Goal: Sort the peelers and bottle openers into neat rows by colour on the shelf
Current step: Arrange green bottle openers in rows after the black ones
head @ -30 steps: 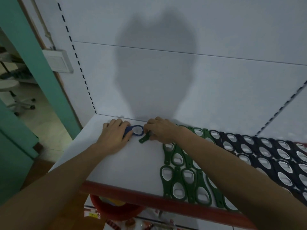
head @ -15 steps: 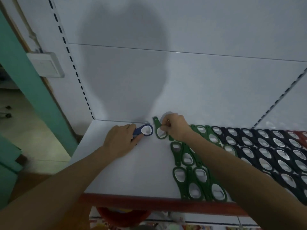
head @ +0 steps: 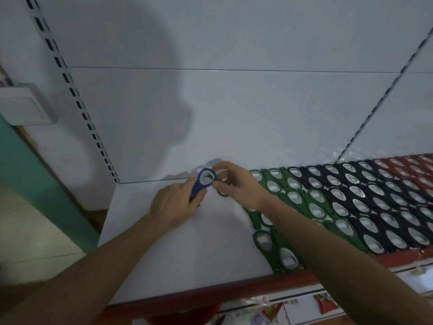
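Observation:
A blue bottle opener [head: 205, 178] is held up near the back of the white shelf [head: 187, 254]. My left hand [head: 173, 205] grips its handle. My right hand [head: 236, 184] pinches its ring end between thumb and forefinger. Part of a green opener [head: 222, 193] shows just under my right hand; I cannot tell whether the hand touches it. To the right lie overlapping rows of green openers [head: 293, 198], then dark navy ones [head: 363, 200], then red ones [head: 410, 165] at the far right.
The shelf's red front edge [head: 210, 294] runs below my arms, with packaged goods [head: 257, 313] on a lower level. A slotted upright [head: 77, 102] and a white wall box [head: 25, 104] stand at the left, beside a teal frame [head: 35, 184].
My left hand lifted the blue opener off the shelf and tilted it up. My right hand left the green opener by the green row and came to the blue opener's ring.

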